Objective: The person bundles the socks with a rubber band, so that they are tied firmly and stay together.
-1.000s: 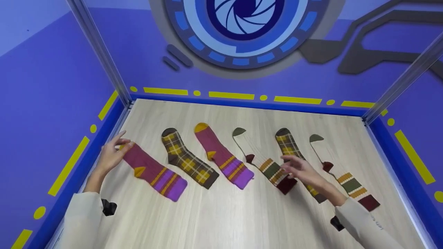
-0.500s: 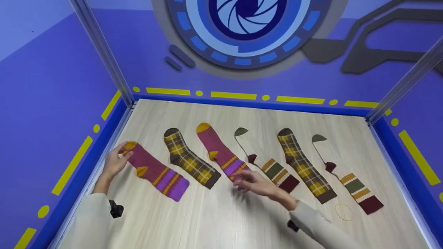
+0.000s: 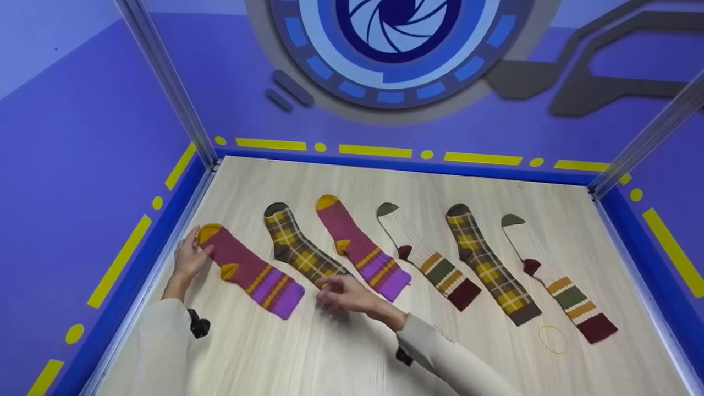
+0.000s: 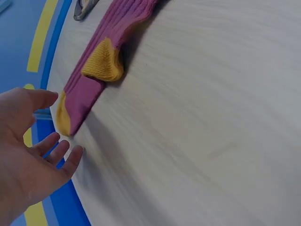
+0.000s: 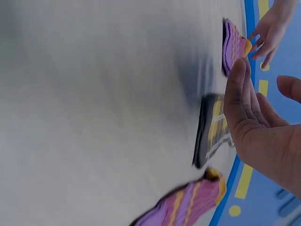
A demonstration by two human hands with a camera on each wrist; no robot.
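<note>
My left hand [image 3: 190, 261] is at the yellow toe of the leftmost maroon-and-purple sock [image 3: 242, 258], which lies flat. In the left wrist view, the thumb and spread fingers of the left hand [image 4: 28, 155] stand apart on either side of that toe [image 4: 62, 120]. Over the cuff end of a brown-and-yellow plaid sock [image 3: 297, 245] hovers my right hand [image 3: 349, 295], fingers loosely bent and holding nothing. Its cuff [image 5: 205, 134] shows beneath the right hand [image 5: 261, 136] in the right wrist view.
Further right lie a second maroon-and-purple sock [image 3: 357, 239], a cream striped sock [image 3: 441, 271], another plaid sock [image 3: 489, 267] and another cream striped sock [image 3: 570, 297]. A thin yellow ring [image 3: 553, 352] is near the right front. Blue walls [image 3: 66, 181] border the wooden tabletop [image 3: 308, 363].
My right hand has swept left, from over the right-hand plaid sock past the middle maroon sock to the left plaid one. The left hand has settled lower beside the toe.
</note>
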